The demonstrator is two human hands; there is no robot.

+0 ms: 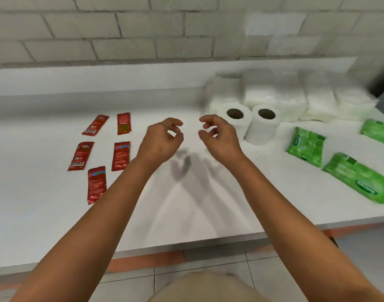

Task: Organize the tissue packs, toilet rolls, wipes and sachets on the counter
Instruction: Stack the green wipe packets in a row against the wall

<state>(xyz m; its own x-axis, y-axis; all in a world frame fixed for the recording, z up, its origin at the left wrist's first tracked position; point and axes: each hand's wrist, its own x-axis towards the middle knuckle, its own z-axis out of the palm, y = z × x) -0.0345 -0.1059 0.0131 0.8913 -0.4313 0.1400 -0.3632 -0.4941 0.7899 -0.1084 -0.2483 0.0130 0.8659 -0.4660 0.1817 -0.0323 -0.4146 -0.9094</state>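
Bare fingers (175, 127) are loosely curled on both hands, and nothing is held: the left hand (160, 140) and right hand (219, 138) are raised side by side, apart, above the white worktop (197, 205). Open surface is seen below and between them, down to the front edge. Five red sachets (121, 155) are laid flat to the left. Two toilet rolls (263, 125) are stood just right, white tissue packs (295, 94) stacked behind, three green wipes packs (306, 147) further right.
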